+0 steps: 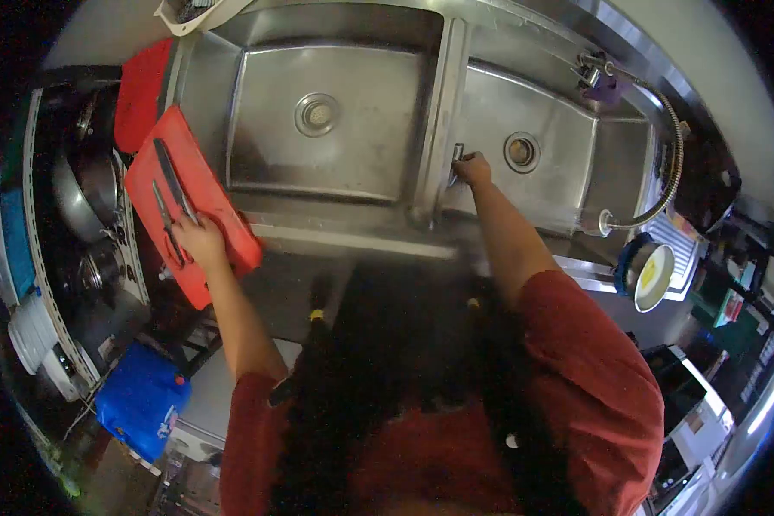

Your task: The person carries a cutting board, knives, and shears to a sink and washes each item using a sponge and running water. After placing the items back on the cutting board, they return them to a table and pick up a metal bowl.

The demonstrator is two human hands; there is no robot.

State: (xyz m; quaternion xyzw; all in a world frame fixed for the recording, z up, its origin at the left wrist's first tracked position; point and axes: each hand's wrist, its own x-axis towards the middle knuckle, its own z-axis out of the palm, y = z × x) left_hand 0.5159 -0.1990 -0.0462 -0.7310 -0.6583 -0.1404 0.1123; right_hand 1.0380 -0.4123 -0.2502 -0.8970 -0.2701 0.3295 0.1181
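Note:
A red cutting board (199, 172) lies at a slant left of the large sink basin. On it rest a knife with a dark blade (170, 170) and a pair of scissors (165, 215). My left hand (199, 241) is over the board, its fingers on the knife's handle end and close to the scissors. At the divider between the two basins, my right hand (473, 169) has its fingers closed round a small metal fitting (457, 160), most of which the hand hides.
The large basin (344, 163) and the smaller basin (550, 112) lie ahead. A flexible hose (678, 155) curves along the right. A pan (654, 279) stands at the lower right, a blue container (142, 400) at the lower left, and pots (86, 193) fill the left shelf.

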